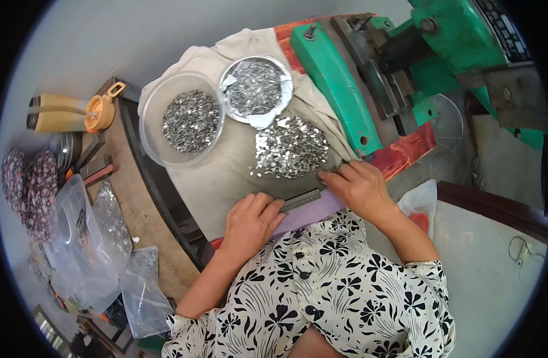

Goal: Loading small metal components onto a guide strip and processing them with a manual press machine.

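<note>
The biggest thing before me is the green press machine (441, 53), which stands at the far right on a red base (408, 149). Its long green arm (336, 89) runs down toward my right hand. Left of it, a beige cloth (226, 173) covers the worktop (140, 209), and my things lie on this cloth.

On the far left part of the cloth sits a clear plastic bowl (152, 143) with small silver metal pieces in it. Just beside it, to the right, is a round metal dish (284, 71) with more of the same pieces. Below the dish, a loose heap of shiny pieces (290, 147) lies directly on the cloth, near my right hand.

At the left of the worktop I see clear plastic bags (83, 250) with silver pieces, and farther back a tan bottle with an orange lid (71, 112) lying on its side.

Close to my body, a purple strip (307, 216) lies between my two hands, and a narrow dark metal bar (301, 200) rests on it. My left hand (250, 222) lies flat with the fingers curled loosely over the left end of the strip and touching the bar. My right hand (360, 188) presses on the right end, fingers bent down to the cloth at the edge of the heap; I cannot tell if they pinch a piece.
</note>
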`<state>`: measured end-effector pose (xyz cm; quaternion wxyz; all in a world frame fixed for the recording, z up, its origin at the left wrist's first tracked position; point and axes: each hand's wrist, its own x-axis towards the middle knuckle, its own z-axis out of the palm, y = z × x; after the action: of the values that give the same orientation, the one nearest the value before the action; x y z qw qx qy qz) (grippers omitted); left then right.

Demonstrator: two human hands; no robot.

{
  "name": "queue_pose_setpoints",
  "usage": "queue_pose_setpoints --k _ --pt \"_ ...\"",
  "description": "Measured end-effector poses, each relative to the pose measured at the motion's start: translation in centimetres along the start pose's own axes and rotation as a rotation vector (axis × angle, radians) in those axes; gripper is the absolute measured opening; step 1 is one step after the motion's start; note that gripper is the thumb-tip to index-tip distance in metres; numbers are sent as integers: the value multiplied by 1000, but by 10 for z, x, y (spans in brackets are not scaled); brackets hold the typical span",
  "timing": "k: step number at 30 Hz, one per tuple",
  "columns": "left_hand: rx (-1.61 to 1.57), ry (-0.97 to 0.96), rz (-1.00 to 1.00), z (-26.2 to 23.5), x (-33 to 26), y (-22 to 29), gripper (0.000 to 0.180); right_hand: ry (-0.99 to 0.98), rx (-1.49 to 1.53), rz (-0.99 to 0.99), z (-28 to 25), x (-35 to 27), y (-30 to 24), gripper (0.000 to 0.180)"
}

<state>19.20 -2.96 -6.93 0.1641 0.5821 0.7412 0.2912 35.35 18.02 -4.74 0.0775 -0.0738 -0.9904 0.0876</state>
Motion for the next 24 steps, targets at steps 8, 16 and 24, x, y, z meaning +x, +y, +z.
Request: queue_pose_setpoints --k 8,16,24 --pt "-107 45 -45 -4 -6 -4 23 -101 19 42 -1 28 -7 15" --pt "122 136 -153 -8 -11 -19 21 87 222 -75 2 65 -25 21" --pt "136 87 -125 -5 -32 -23 21 -116 393 -142 16 23 -35 31"
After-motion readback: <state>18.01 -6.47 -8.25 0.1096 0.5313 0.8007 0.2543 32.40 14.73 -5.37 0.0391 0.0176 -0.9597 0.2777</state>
